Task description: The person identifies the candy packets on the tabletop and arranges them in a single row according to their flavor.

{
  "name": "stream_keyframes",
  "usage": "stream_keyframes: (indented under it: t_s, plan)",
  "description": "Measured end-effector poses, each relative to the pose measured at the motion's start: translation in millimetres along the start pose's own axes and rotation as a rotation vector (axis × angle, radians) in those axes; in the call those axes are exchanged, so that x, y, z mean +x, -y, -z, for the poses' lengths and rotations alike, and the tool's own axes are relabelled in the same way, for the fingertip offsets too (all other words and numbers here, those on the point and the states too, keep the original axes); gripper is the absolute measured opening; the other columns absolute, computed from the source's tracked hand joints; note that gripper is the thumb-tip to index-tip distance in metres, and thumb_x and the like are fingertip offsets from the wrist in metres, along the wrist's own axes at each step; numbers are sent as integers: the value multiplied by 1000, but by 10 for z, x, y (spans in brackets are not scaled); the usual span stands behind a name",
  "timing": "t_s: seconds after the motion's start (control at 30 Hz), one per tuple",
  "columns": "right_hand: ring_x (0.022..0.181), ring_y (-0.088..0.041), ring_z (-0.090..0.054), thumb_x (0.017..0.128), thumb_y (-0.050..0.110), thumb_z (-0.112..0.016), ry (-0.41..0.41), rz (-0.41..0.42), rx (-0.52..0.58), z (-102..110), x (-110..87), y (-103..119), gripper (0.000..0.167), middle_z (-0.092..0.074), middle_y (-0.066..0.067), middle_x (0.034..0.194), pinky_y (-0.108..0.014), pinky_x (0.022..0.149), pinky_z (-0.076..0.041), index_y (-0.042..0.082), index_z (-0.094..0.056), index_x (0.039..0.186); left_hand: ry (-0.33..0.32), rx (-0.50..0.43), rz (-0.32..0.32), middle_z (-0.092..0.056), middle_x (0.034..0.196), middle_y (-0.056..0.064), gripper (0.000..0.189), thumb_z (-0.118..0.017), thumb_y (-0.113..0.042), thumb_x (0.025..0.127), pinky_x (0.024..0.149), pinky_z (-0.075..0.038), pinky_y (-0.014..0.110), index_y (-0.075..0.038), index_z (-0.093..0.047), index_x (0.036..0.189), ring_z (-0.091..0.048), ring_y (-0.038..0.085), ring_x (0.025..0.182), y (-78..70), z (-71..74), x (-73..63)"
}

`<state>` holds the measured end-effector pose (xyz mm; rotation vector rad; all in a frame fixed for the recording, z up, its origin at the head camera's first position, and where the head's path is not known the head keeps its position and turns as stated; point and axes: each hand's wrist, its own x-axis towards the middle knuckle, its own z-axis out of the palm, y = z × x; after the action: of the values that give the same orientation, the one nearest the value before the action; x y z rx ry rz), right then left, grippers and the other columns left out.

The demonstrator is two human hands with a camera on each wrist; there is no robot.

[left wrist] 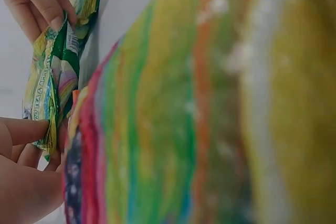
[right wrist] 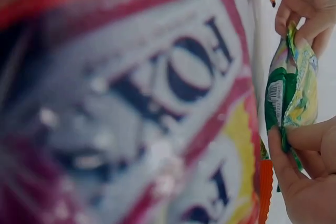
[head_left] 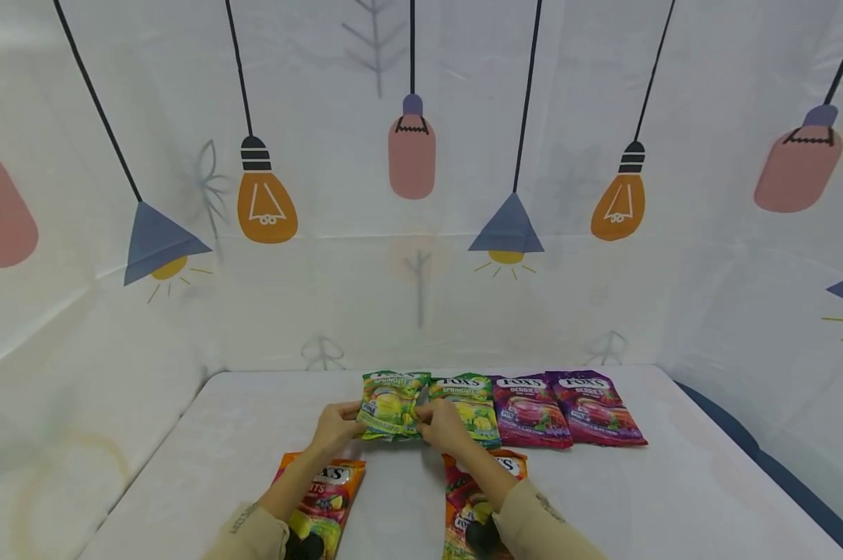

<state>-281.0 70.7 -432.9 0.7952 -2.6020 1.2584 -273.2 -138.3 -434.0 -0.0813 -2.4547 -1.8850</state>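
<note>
Fox's Spring Tea bag [head_left: 392, 404] was in both hands at the 9-o'clock end of a row of bags on the white table [head_left: 400, 502]; whether its lower edge touched the cloth could not be told. The left hand [head_left: 339, 426] pinched its margin at 8 o'clock, and the right hand [head_left: 444, 424] pinched the one at 4 o'clock, thumb and fingers clamped on film. Just beside it, toward 3 o'clock, lay a second green bag [head_left: 472, 412], then two purple Berries bags [head_left: 531, 412] [head_left: 596, 408]. Orange Fox's bags lay at its 7 o'clock [head_left: 334, 502] and 5 o'clock [head_left: 459, 513].

It looked light and soft, the glossy film creased and probably slippery, with loose contents likely to shift. The side edges seemed the best hold; a hard squeeze in the middle might have bunched it.
</note>
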Motion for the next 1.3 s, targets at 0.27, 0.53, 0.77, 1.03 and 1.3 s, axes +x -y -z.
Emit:
stream_keyframes:
  t_s: [0.27,0.53,0.77,1.03,1.3]
  plan:
    - [51,-9,-9,77,-18,-55,-3,-42,-1,-23,34,-21,54,-9,6,58,-24,50,-15,17,-16,65,-13,15,43,-62,109,30,47,-57,11,75,69,-54,31,17,-51,122,-65,22,84,19,-23,74]
    - [51,-9,-8,76,-19,-52,-2,-42,-9,-28,46,-47,53,-8,6,59,-24,50,-14,17,-15,65,-19,18,31,-62,108,31,47,-58,11,74,68,-54,31,18,-52,120,-65,22,84,51,-49,108]
    - [51,-4,-5,69,-20,-50,-46,-31,-80,-60,34,-21,51,-7,7,59,-24,50,-12,17,-14,65,-26,38,61,-61,111,31,47,-59,10,74,73,-53,33,15,-54,120,-65,29,93,88,-49,110]
    - [49,-7,-4,63,-17,-52,-91,-91,-153,-107,39,-18,51,-7,9,53,-24,45,-10,19,-17,53,-48,168,39,-67,98,28,45,-65,7,74,61,-52,29,14,-57,118,-65,21,77,120,-31,72]
    - [42,-6,-31,67,3,-82,-98,-339,-229,-80,-23,108,40,-34,8,42,-20,43,-30,6,-49,45,-80,414,-61,-67,79,18,30,-71,0,75,57,-52,31,16,-64,100,-62,21,65,132,-22,-1]
